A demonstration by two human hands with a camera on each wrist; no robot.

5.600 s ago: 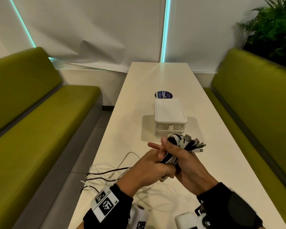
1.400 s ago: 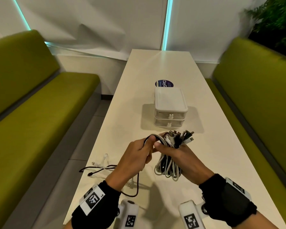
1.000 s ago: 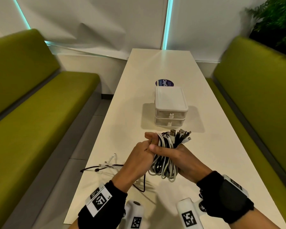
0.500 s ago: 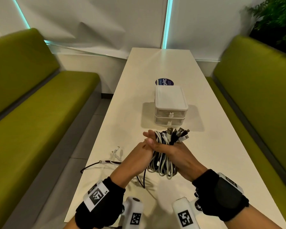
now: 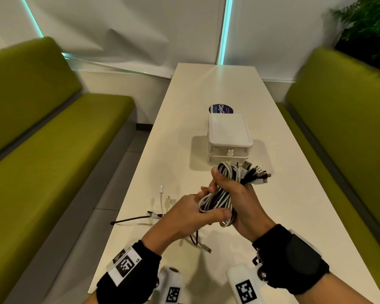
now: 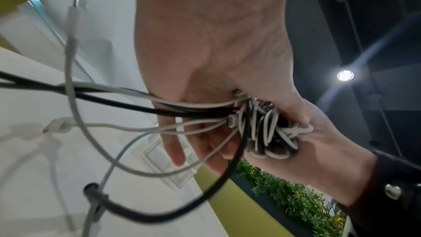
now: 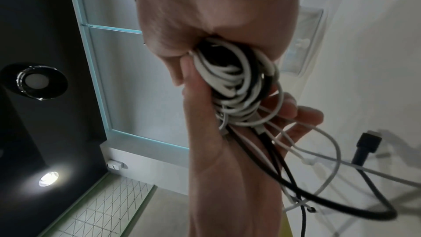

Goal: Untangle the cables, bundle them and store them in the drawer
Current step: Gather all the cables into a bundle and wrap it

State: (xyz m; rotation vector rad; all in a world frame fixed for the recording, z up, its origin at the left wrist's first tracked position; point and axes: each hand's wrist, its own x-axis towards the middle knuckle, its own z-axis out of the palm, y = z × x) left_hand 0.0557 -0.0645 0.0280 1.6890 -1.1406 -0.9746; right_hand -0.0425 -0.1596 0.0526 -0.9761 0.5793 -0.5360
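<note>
Cable bundle (image 5: 223,194): clenched in right hand (image 5: 239,202), left hand (image 5: 184,216) now gripping its lower loops; shorter loose tails (image 5: 154,216) remain on counter (image 5: 294,194), bundling nearly done.

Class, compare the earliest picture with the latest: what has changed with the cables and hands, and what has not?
The loose cable tails on the white table have shortened, wound into the black-and-white cable bundle. The right hand still grips it; the left hand keeps feeding. The white drawer box remains closed.

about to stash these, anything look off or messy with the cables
Yes. The cable bundle in the right hand is not fully gathered: loose cable ends trail across the table toward its left edge. The drawer box looks closed.
</note>
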